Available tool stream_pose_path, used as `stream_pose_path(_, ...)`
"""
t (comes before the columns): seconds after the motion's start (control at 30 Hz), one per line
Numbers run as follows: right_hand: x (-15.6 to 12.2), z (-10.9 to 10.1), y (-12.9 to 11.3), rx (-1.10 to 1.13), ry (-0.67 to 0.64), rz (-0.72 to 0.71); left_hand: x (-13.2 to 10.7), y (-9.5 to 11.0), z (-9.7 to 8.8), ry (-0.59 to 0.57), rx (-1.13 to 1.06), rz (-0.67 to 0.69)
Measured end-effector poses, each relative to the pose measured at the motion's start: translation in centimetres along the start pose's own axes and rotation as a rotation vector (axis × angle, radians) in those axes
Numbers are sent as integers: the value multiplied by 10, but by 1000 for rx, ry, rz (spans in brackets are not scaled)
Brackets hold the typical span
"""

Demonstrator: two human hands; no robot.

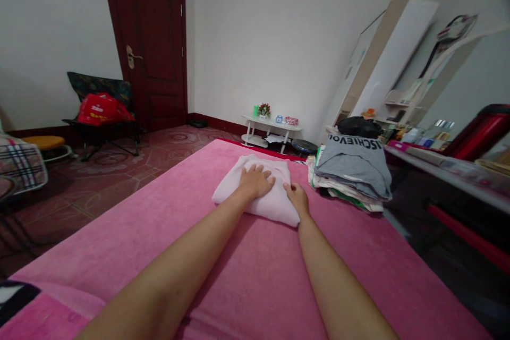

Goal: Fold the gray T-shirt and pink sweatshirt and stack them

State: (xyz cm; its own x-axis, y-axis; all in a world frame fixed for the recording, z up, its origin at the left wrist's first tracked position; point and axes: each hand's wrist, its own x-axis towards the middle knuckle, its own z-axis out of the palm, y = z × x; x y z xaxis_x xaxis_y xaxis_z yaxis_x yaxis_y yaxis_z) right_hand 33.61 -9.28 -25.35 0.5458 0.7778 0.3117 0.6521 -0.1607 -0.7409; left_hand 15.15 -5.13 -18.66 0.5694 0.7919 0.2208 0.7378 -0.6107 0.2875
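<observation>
A folded pale white-pink piece of clothing (271,206) lies on the pink bed cover (255,271); its exact kind cannot be made out. My left hand (255,181) rests flat on top of it with the fingers spread. At the right edge of the bundle is my right hand (298,199), its thumb against the cloth and its fingers curled at the side, partly hidden. To the right stands a stack of folded clothes (353,164), with a grey lettered shirt uppermost.
A black object (359,126) appears above the clothes stack. Along the right side runs a cluttered dressing table (450,172). Beyond the bed are a small white shelf table (271,124) and a dark red door (153,37). A folding chair holds a red bag (102,109).
</observation>
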Motion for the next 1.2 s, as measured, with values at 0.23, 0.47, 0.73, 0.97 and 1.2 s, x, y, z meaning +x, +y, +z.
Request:
stream_pose_path(0.23,-9,-1,-2,-9,-37,-2,5,-23,-4,59,-75,-81)
stream_pose_path(0.47,-11,-5,4,61,-42,-9,4,-41,-8,65,-92,-296)
stream_pose_path(0.73,-12,-5,6,149,-36,-41,5,-43,-6,51,-118,-310)
stream_pose_path(0.97,-14,-8,3,219,-45,5,3,-42,-7,54,-136,-307)
stream_pose_path(1.2,-13,-14,-11,414,-97,184,-1,-37,-9,68,-171,-306)
